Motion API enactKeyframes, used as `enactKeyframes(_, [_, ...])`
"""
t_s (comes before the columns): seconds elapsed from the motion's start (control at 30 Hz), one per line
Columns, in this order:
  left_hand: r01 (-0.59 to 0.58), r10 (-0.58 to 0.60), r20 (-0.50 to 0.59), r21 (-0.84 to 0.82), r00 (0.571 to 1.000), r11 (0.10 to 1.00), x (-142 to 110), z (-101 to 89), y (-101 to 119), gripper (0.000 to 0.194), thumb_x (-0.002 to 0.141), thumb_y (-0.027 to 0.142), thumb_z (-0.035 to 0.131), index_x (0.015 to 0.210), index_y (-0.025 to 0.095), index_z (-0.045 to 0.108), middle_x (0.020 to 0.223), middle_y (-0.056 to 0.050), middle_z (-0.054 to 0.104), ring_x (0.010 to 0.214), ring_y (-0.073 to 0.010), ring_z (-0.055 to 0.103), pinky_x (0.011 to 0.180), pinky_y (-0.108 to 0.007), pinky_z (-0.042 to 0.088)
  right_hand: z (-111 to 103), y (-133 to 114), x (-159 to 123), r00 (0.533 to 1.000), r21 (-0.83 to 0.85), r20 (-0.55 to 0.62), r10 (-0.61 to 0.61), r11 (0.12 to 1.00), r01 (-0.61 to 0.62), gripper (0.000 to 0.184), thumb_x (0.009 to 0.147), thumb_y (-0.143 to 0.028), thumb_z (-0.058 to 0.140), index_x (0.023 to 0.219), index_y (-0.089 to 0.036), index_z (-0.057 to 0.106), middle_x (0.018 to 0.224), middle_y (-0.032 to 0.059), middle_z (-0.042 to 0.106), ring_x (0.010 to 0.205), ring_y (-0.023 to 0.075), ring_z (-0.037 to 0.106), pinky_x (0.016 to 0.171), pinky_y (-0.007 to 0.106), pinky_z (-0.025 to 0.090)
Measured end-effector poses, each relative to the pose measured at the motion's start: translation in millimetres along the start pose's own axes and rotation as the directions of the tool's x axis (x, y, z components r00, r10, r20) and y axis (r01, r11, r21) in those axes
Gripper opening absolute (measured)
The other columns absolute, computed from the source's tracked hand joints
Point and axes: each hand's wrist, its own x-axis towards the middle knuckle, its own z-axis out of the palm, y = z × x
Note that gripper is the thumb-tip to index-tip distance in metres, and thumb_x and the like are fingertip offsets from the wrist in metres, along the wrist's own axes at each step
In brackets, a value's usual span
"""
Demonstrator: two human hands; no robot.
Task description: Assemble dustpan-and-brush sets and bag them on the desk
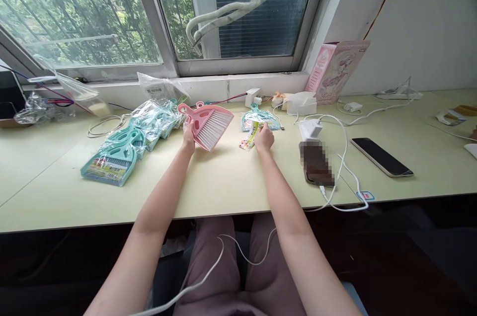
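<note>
My left hand (pixel 189 136) is closed round the handles of a pink dustpan and brush set (pixel 214 124), held tilted above the table with its pale bristles facing me. A small printed card (pixel 249 139), yellow-green with a colourful lower end, is gripped in my right hand (pixel 264 137) just above the table. Behind that hand lies a teal dustpan and brush set (pixel 257 116) in clear wrapping. Several more wrapped teal dustpan sets (pixel 115 157) lie overlapped in a row to the left of my left hand.
On the right lie a phone with a cable (pixel 316 164), a second phone (pixel 382 157) and white cords. A pink box (pixel 335 72) stands against the wall behind a white charger (pixel 310 128). Clear plastic bags (pixel 160 88) sit along the window sill. The table's front edge (pixel 231 214) runs before my lap.
</note>
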Motion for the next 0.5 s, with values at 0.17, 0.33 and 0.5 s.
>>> enactKeyframes(0.17, [0.078,-0.076,0.021,-0.058,0.997,0.995,-1.6,1.4,-2.5,0.031,0.086,0.039,0.061,0.109,0.019,0.065,0.108,-0.007,0.072,0.106,-0.0213,0.066,0.100,-0.037,0.049,-8.2,-13.7,-10.0,0.928,-0.026,-0.356,-0.112,0.994,0.110,0.052,0.087,-0.007,0.034,0.137,-0.018,0.044,0.143,0.0178,0.044,0.133,0.0267,0.041,0.093,0.039,0.044])
enactKeyframes(0.33, [0.229,-0.260,0.169,0.179,0.951,0.957,-17.1,19.3,-6.5,0.040,0.084,0.053,0.061,0.101,0.017,0.070,0.106,-0.008,0.073,0.107,-0.0273,0.065,0.100,-0.040,0.046,-6.0,-32.0,-29.1,0.853,-0.076,-0.182,-0.489,0.872,0.484,0.039,0.095,-0.010,0.030,0.121,-0.019,0.057,0.125,0.0139,0.059,0.120,0.0239,0.050,0.096,0.037,0.038])
enactKeyframes(0.5, [0.140,-0.301,0.441,0.360,0.845,0.922,-42.1,38.5,-4.7,0.048,0.080,0.059,0.064,0.101,0.017,0.072,0.108,-0.007,0.073,0.111,-0.0276,0.061,0.103,-0.039,0.043,9.0,-42.4,-52.3,0.709,-0.163,0.234,-0.665,0.692,0.703,0.031,0.097,-0.014,0.038,0.114,-0.018,0.063,0.113,0.0133,0.067,0.107,0.0248,0.057,0.092,0.035,0.033])
